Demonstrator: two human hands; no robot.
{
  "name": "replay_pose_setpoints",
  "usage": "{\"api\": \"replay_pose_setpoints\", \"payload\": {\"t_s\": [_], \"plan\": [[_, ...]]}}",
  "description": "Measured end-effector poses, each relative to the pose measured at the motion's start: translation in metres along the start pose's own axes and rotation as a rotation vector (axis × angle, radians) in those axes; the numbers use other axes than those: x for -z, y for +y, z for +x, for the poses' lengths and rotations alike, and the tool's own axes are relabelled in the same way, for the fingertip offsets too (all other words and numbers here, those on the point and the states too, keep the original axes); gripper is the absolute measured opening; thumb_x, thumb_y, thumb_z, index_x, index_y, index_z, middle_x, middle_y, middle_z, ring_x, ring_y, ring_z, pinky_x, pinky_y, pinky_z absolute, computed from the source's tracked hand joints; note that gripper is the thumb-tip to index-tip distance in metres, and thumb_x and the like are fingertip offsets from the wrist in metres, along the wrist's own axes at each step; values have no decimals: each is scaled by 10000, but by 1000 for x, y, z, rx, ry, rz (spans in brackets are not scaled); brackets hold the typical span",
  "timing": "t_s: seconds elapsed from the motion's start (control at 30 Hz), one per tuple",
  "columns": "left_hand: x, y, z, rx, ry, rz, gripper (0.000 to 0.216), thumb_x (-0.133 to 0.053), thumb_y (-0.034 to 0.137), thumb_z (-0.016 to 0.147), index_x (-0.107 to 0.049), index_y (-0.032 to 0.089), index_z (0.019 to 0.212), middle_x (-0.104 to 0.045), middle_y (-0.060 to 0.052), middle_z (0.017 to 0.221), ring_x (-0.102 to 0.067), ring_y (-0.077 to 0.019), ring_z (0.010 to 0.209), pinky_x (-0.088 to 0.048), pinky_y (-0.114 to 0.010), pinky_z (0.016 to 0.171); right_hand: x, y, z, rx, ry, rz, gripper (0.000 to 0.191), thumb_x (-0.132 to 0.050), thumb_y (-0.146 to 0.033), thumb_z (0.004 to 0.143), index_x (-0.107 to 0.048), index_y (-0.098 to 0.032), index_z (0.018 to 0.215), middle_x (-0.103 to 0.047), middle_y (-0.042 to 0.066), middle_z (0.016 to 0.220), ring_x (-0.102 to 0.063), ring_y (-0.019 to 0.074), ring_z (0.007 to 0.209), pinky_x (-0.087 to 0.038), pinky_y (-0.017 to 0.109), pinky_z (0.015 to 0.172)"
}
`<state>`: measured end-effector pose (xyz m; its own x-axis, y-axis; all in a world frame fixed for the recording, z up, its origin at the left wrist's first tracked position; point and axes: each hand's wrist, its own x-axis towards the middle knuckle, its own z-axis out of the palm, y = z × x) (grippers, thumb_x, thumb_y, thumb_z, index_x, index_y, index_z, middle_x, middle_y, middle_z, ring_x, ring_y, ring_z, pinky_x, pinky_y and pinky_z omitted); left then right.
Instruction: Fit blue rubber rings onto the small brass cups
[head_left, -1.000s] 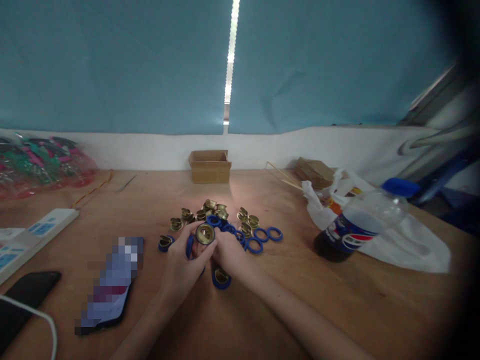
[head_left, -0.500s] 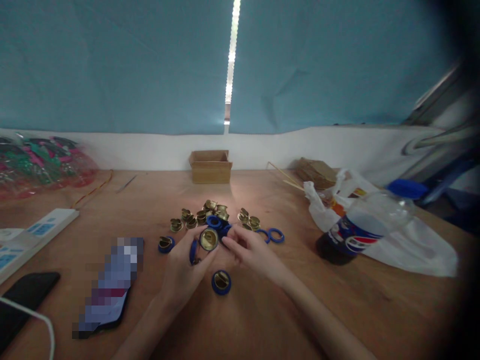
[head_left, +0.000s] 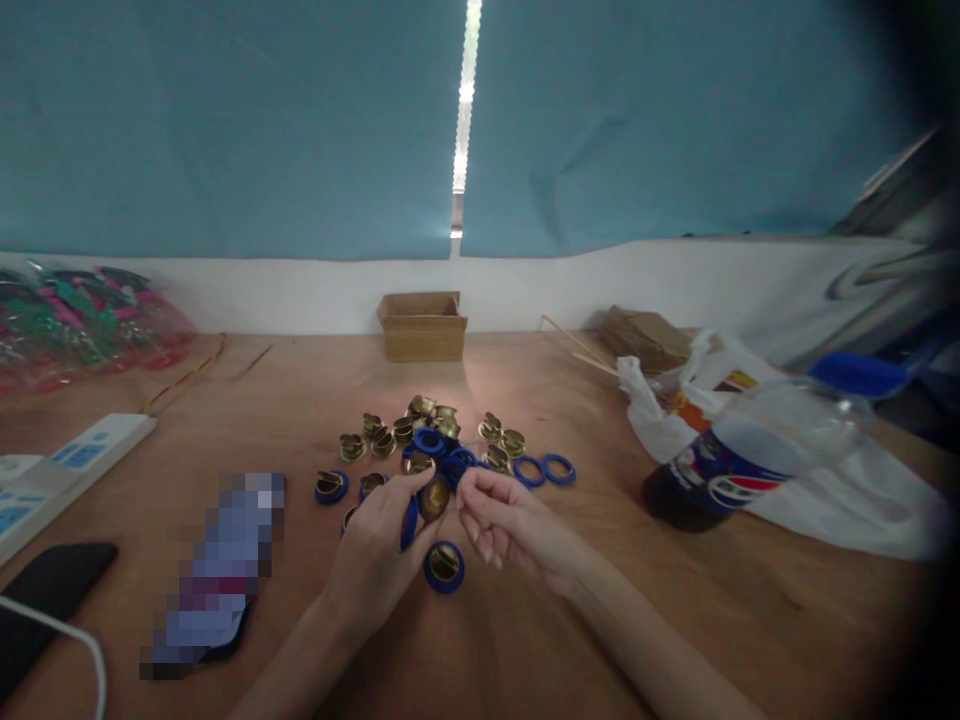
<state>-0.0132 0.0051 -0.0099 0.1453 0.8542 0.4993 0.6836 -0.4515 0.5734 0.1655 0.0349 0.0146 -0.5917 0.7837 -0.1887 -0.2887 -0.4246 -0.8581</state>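
My left hand [head_left: 375, 545] is closed around a brass-coloured round fitting [head_left: 434, 497], gripped between thumb and fingers. A blue ring [head_left: 409, 522] shows beside the fitting, inside the same hand. Just to the right, my right hand [head_left: 517, 520] has its thumb and forefinger pinched, the other fingers curled; whatever they hold is hidden. Below the hands lies a brass fitting seated in a blue ring [head_left: 445, 566]. Behind them spreads a pile of brass fittings [head_left: 442, 420] with several loose blue rings [head_left: 459, 463] against it. Two more blue rings [head_left: 559, 470] lie flat to the right.
A phone [head_left: 217, 570] and a white power strip [head_left: 67, 470] lie left. On the right a cola bottle [head_left: 750, 460] rests on its side against a white plastic bag [head_left: 847, 520]. A small cardboard box [head_left: 424, 338] stands by the wall, with plastic-wrapped goods [head_left: 82, 320] far left.
My left hand has come slightly down and right, and the fitting in it has turned. Ringed fittings behind that hand now show. The right hand's curled fingers have dropped lower.
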Motion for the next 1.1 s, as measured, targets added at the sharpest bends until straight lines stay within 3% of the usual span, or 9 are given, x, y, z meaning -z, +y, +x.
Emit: {"api": "replay_pose_setpoints", "payload": {"t_s": [0.27,0.43,0.63,1.1], "plan": [[1,5,0,-136,26,80,429,-683,106,757,-522,179,1148,-703,-81,982,-682,-236,891,-566,-369,774,1,5,2,-83,27,-48,373,-750,-443,730,-514,-156,769,-643,-16,636,-613,76,500,-507,175,486],[0,5,-1,-143,27,105,459,-705,97,735,-519,178,1146,-699,-82,989,-676,-243,884,-569,-377,761,-5,4,1,-106,105,-76,387,-759,-457,708,-506,-166,733,-608,-49,592,-565,53,444,-453,149,420],[0,5,-2,-179,43,145,470,-713,89,725,-519,168,1145,-699,-80,966,-673,-248,846,-570,-383,728,-4,5,2,-116,87,-39,402,-765,-460,695,-494,-163,692,-592,-62,555,-506,28,375,-375,119,336],[2,7,-1,-259,101,208,336,-638,113,788,-550,135,1112,-686,-70,842,-647,-222,722,-561,-359,655,2,10,5,-168,44,36,392,-783,-437,689,-519,-147,689,-622,-39,534,-536,34,375,-416,109,344]]}}
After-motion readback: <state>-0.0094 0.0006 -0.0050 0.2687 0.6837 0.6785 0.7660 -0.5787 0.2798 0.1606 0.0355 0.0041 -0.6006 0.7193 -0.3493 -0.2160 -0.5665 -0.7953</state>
